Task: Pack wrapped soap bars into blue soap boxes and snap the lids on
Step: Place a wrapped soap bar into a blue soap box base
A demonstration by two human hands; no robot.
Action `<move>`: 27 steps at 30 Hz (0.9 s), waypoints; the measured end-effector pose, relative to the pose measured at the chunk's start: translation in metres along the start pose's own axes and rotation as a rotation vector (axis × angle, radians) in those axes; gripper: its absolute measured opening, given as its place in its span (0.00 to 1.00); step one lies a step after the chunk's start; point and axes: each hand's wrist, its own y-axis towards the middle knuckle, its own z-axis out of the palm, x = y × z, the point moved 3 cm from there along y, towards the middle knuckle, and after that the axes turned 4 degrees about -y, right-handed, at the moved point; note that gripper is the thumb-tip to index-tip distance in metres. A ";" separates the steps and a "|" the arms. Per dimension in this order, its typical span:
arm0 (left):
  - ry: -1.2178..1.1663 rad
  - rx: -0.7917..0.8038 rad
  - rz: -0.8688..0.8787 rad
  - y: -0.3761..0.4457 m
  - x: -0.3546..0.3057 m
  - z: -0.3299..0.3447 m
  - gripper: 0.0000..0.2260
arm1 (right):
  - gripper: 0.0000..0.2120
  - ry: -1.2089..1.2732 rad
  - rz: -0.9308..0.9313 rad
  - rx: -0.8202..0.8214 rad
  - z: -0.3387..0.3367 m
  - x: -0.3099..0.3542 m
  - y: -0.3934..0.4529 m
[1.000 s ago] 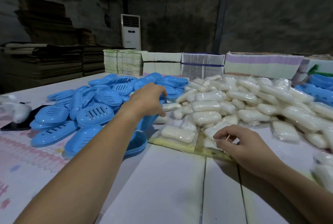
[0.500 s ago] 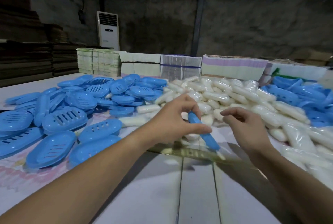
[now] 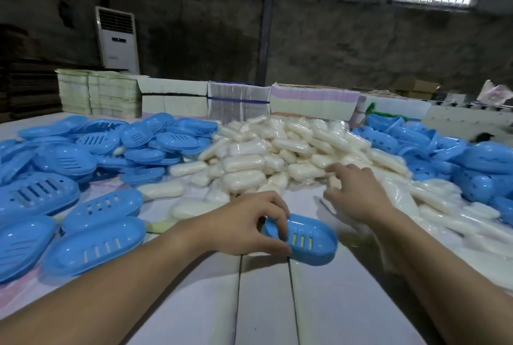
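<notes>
My left hand (image 3: 249, 224) grips the near end of a blue slotted soap box half (image 3: 308, 239) lying hollow side up on the white table (image 3: 266, 303). My right hand (image 3: 355, 192) reaches with spread fingers over the near edge of the heap of wrapped white soap bars (image 3: 277, 156) and holds nothing. A pile of blue box halves (image 3: 83, 167) covers the table to the left. Another blue pile (image 3: 458, 156) lies at the right behind the soaps.
Bundled stacks of flat cartons and paper (image 3: 194, 97) line the table's far edge. A white standing air conditioner (image 3: 118, 39) is against the back wall. Loose wrapped soaps (image 3: 458, 219) spread along the right side.
My left hand has brought the blue box half from upright in the air down onto the table in front of me. My right hand has moved forward into the soap heap.
</notes>
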 end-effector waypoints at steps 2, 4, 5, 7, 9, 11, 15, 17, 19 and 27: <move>0.048 0.007 0.029 0.002 0.000 0.002 0.06 | 0.28 -0.113 -0.062 -0.023 0.010 0.010 0.006; 0.077 0.010 0.055 0.003 0.000 0.003 0.08 | 0.26 -0.238 -0.128 -0.086 0.013 0.023 0.015; 0.084 0.014 0.061 0.004 0.000 0.003 0.09 | 0.26 -0.289 -0.149 -0.103 0.014 0.028 0.020; 0.086 0.013 0.058 0.004 0.001 0.003 0.11 | 0.25 -0.351 -0.162 -0.102 0.020 0.040 0.028; 0.096 0.010 0.058 0.004 0.002 0.004 0.12 | 0.24 -0.358 -0.133 -0.080 0.030 0.050 0.034; 0.100 0.005 0.072 0.004 0.002 0.005 0.12 | 0.24 -0.322 -0.100 -0.065 0.036 0.054 0.038; 0.101 -0.017 0.072 0.004 0.000 0.005 0.12 | 0.21 -0.329 -0.115 -0.099 0.034 0.055 0.037; 0.091 -0.032 0.066 0.004 0.000 0.005 0.13 | 0.18 -0.335 -0.159 -0.142 0.030 0.055 0.033; 0.088 -0.047 0.057 0.004 0.000 0.005 0.13 | 0.15 -0.336 -0.193 -0.168 0.025 0.054 0.029; 0.002 -0.148 -0.044 0.005 0.007 0.008 0.20 | 0.10 0.326 0.064 -0.152 -0.023 0.016 0.009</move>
